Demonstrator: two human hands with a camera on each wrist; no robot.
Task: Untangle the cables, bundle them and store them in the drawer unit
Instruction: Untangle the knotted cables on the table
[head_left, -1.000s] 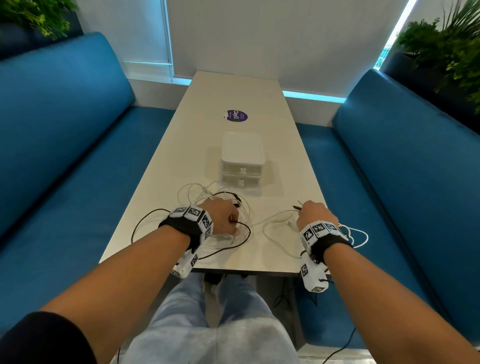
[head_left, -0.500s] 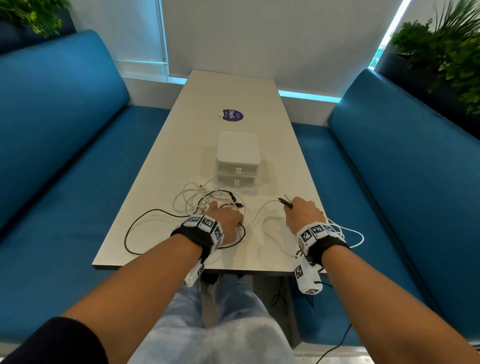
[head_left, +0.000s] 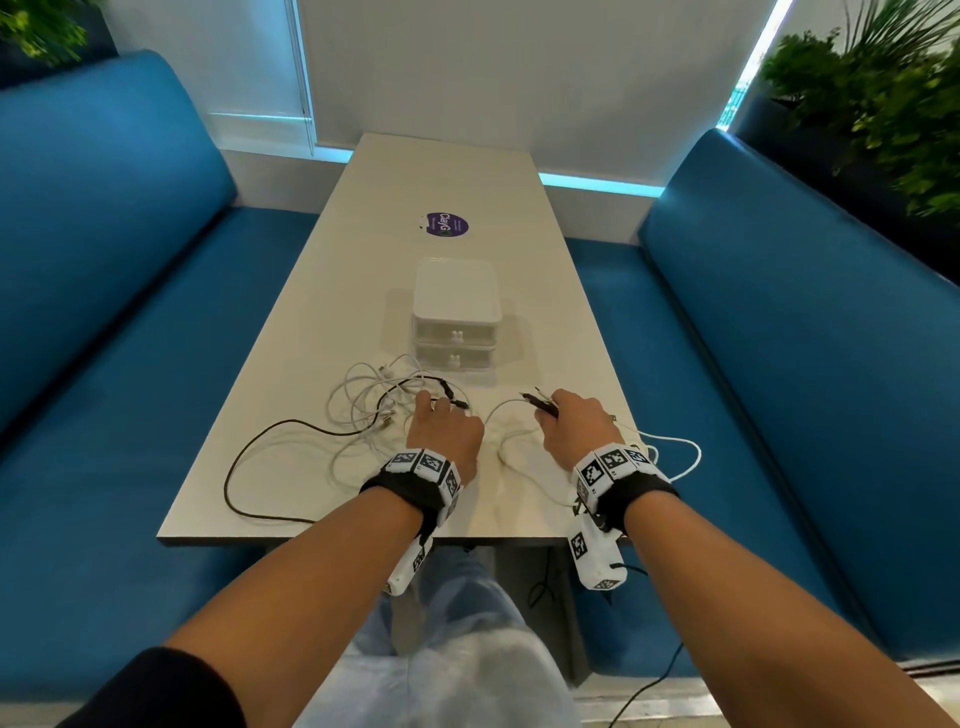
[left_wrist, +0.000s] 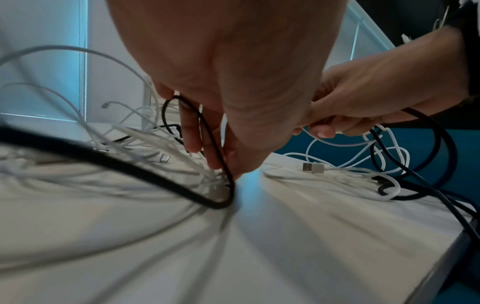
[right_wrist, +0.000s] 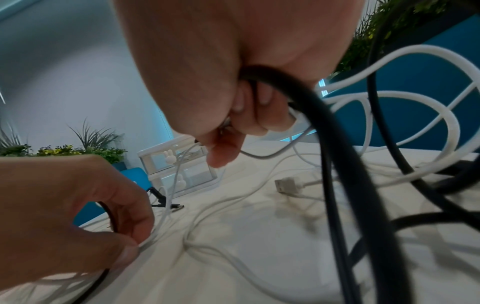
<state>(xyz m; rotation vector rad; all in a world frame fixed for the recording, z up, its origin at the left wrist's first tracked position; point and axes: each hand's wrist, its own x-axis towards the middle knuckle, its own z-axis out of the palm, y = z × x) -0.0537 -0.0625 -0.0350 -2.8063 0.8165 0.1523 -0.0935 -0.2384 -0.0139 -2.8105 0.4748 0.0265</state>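
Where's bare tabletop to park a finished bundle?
Free: the far stretch of the table around the purple sticker behind the drawer unit, and strips either side of it. Crowded: the near half, cable tangle around left hand and right hand.

Table runs lengthwise away from the person, bench seats along both its long sides, plants behind the right bench. Drawer unit sits mid-table, sticker beyond it. Tangle of cables lies just before the unit, toward the left; one cable loops out toward the near-left corner. Left hand is on the tangle; right hand sits to its right holding cable ends, more loops spilling past the right edge.
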